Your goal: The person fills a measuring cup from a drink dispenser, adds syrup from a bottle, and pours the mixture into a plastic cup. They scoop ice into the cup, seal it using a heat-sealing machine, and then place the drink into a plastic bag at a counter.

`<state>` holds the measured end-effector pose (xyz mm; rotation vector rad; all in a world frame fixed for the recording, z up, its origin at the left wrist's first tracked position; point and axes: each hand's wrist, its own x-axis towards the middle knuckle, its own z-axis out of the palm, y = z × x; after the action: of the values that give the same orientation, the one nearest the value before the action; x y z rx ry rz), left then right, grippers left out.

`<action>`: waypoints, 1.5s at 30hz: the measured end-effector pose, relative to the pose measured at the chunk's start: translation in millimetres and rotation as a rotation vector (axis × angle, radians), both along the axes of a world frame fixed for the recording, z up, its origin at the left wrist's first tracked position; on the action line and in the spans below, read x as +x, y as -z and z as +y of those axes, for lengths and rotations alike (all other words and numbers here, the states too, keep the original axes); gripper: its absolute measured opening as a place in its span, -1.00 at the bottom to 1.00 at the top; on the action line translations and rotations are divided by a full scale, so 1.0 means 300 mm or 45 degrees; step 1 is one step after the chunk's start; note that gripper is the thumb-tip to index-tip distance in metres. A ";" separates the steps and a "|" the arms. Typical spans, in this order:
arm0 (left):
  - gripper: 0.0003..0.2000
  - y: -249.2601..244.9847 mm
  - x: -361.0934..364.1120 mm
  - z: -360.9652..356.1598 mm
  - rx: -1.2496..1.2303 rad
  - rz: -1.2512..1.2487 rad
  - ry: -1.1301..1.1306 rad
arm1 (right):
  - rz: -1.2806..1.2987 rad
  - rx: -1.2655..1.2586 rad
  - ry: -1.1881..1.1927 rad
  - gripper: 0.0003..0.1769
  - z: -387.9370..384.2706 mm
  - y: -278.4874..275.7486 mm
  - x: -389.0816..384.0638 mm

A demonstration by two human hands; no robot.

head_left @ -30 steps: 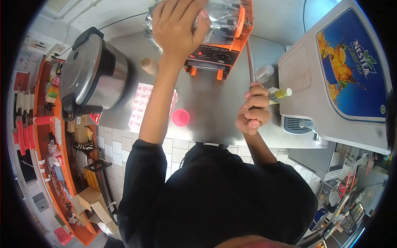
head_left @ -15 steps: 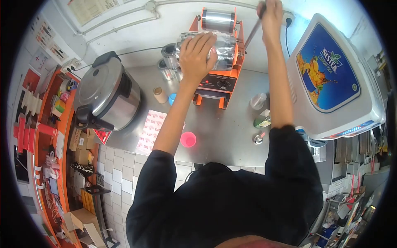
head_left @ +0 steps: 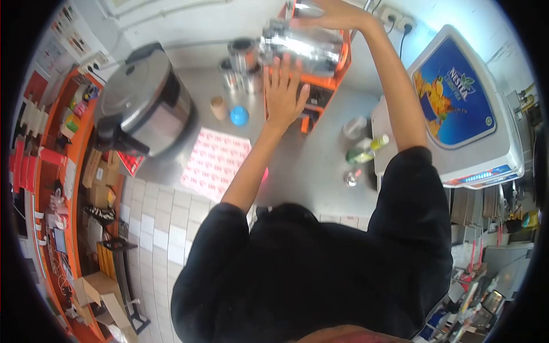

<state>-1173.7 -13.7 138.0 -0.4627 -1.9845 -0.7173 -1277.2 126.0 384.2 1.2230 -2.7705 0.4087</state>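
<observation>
An orange cup sealer (head_left: 269,97) stands on the steel counter, with a shiny silver film-covered part (head_left: 303,48) across its front. My left hand (head_left: 284,94) is open in front of it, fingers spread, fingertips at the lower edge of the silver part. At the top of the machine, my right hand (head_left: 331,14) reaches over the film roll (head_left: 307,8), one finger stretched out to the left. The frame edge and blur hide some of that hand. Several metal cups (head_left: 243,54) stand just left of the sealer.
A large rice cooker (head_left: 143,103) is at left, beside a patterned paper sheet (head_left: 214,163). A beige cup (head_left: 219,107) and blue lid (head_left: 239,116) sit nearby. At right are a clear cup (head_left: 354,127), green bottle (head_left: 366,150), small metal item (head_left: 351,178) and Nestea dispenser (head_left: 469,108).
My right hand has left the lever and moved left to the top of the sealer. My left hand has slid down from the silver part to its front. The view has shifted.
</observation>
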 end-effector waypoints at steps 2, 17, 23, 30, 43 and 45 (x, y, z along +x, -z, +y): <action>-0.45 0.104 0.069 0.042 0.201 -0.104 0.027 | -0.073 0.276 0.066 0.18 -0.090 0.027 0.110; -0.28 0.624 0.091 0.142 2.626 -1.271 0.824 | 0.949 0.104 0.287 -0.01 -0.167 0.391 0.334; -0.38 0.746 0.307 0.126 2.885 -1.217 0.723 | 0.864 -0.624 -0.217 -0.56 -0.095 0.639 0.486; -0.47 0.841 0.294 0.102 2.907 -1.102 1.107 | -0.115 -0.779 0.256 -0.53 -0.039 0.989 0.483; -0.46 0.757 0.205 0.106 2.980 -1.132 1.273 | 0.108 -0.837 0.585 -0.20 -0.136 1.230 0.484; -0.47 0.749 0.211 0.109 3.018 -1.154 1.268 | 0.147 -0.903 0.574 -0.22 -0.136 1.251 0.471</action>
<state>-1110.4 18.9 -86.6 0.5664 -0.0126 -3.3146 -1135.9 85.2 8.9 0.4319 -2.3460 1.0901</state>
